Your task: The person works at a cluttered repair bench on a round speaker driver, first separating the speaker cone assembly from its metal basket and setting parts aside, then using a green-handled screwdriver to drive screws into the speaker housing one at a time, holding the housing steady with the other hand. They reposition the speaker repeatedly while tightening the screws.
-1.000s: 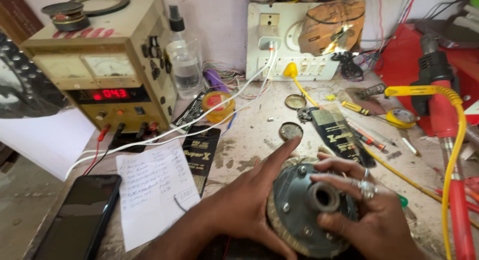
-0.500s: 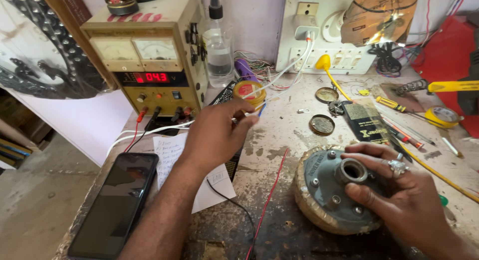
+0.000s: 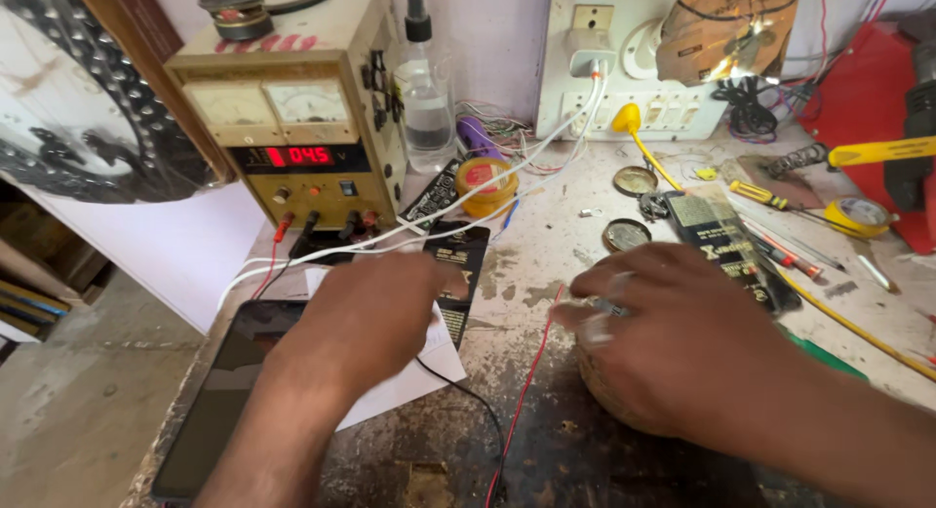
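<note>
An electronics repair workshop: bench power supply (image 3: 292,147), screwdrivers (image 3: 770,198), loose wires (image 3: 526,381).

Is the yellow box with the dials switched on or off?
On. The yellow box shows glowing red digits on its small dark display, under the two needle dials.

A small red-lit screen (image 3: 298,157) is seen at ten o'clock on the tan box's (image 3: 292,108) front, a dark phone screen (image 3: 219,401) at seven o'clock, and black printed packs at the middle (image 3: 460,264) and two o'clock (image 3: 721,240).
</note>
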Demonstrator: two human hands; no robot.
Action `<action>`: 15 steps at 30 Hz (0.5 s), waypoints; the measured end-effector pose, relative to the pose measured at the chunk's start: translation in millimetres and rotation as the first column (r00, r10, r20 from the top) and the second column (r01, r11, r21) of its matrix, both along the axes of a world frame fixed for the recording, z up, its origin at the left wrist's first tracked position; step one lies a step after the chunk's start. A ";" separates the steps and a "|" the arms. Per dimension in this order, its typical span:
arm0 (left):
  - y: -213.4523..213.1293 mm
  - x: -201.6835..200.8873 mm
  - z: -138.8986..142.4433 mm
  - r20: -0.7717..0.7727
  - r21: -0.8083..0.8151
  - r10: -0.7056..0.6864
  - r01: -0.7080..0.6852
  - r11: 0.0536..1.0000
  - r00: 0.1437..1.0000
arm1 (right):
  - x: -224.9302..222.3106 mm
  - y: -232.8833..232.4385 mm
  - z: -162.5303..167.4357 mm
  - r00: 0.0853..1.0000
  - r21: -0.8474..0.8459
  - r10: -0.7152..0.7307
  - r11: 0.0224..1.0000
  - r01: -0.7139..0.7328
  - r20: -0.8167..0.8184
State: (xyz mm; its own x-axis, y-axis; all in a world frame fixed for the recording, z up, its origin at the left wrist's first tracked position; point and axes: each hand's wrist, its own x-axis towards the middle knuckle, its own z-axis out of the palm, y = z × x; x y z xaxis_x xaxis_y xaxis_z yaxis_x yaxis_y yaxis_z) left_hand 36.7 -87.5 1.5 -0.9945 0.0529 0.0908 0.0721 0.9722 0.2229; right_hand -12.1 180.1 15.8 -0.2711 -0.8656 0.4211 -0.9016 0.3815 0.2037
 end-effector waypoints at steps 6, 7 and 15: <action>-11.7 34.0 -30.1 -0.013 -0.251 -0.260 0.249 0.936 0.965 | 9.8 -54.2 -48.9 0.991 0.596 -0.086 0.792 0.129 -0.100; -11.5 36.9 -36.8 -0.040 -0.264 -0.292 0.271 0.926 0.956 | 11.6 -58.2 -57.1 0.993 0.600 -0.050 0.793 0.107 -0.111; -18.3 28.4 -60.2 -0.035 -0.399 -0.486 0.433 0.808 0.873 | 11.2 -67.4 -63.1 0.984 0.579 0.032 0.812 0.076 -0.174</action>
